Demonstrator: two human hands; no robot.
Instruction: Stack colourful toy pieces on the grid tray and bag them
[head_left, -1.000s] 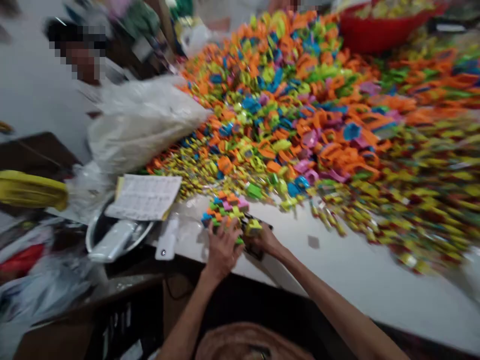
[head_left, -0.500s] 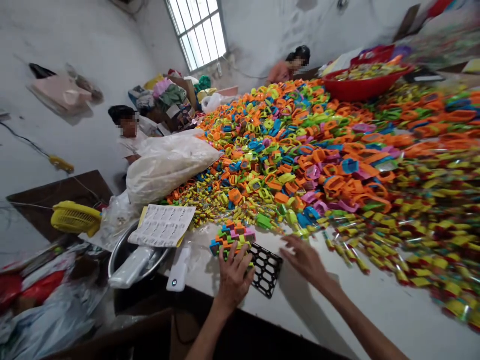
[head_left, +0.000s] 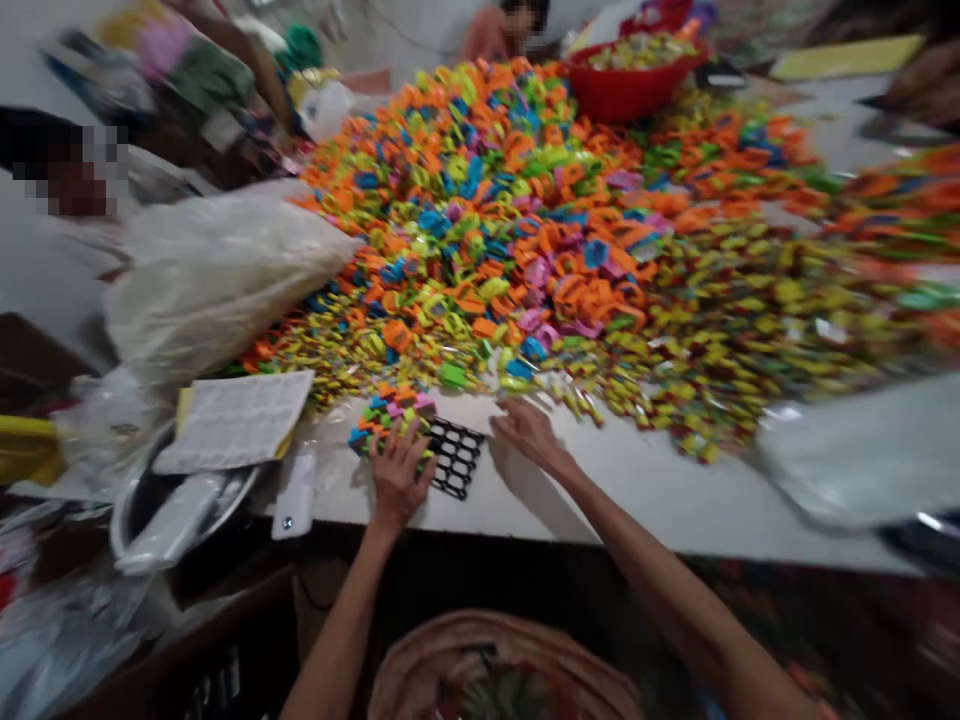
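A black grid tray (head_left: 455, 457) lies near the front edge of the white table (head_left: 615, 500). Its left part is filled with small coloured plastic pieces (head_left: 390, 408). My left hand (head_left: 397, 472) rests flat on the filled part with fingers spread. My right hand (head_left: 531, 432) lies open on the table just right of the tray, fingers stretched toward the edge of the big heap of coloured plastic pieces (head_left: 525, 220). Neither hand visibly holds anything.
A clear plastic sack (head_left: 214, 265) lies at the left. A printed sheet (head_left: 236, 420) rests over a metal bowl (head_left: 142, 500). A red basin (head_left: 630, 80) stands at the back. Two other people sit at the far left and far back. Another plastic bag (head_left: 855, 460) lies at the right.
The camera has tilted down and swung. My right hand has moved left, closer to the tray. My left hand stays on the filled part of the tray.
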